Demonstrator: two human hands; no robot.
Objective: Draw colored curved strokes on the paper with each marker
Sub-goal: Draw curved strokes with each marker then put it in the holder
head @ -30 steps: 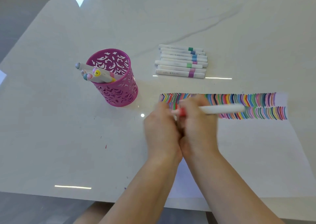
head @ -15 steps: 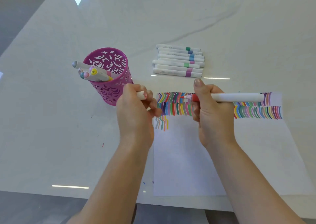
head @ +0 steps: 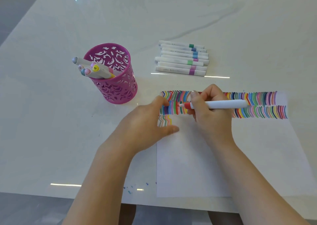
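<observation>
The marker (head: 223,104) is uncapped, red tip pointing left, its white barrel lying nearly level over the coloured rows. The right hand (head: 211,116) grips it close behind the tip, fingers curled round the barrel. The tip sits above the left part of the second row; contact with the paper (head: 188,164) cannot be confirmed. The left hand (head: 145,121) lies spread and relaxed across the paper's left edge, pinning the sheet; it is blurred, and nothing shows in it. Progress, as judged: two full rows of strokes span the top of the sheet, and a third row (head: 164,121) is begun at the left with only a few strokes. Most of the sheet below is blank, so much of the task appears to remain. Seven capped markers (head: 181,58) lie in a row beyond the top edge, near it but apart. More stand in the pink cup (head: 120,91), left of the sheet and apart from it. Which of these are already used cannot be told. The sheet's near edge lies close to the near edge of the bench (head: 51,139); the wrists overhang there. Ink specks (head: 130,188) mark the bench beside the near-left corner. Stroke room is open rightward along the third row.
</observation>
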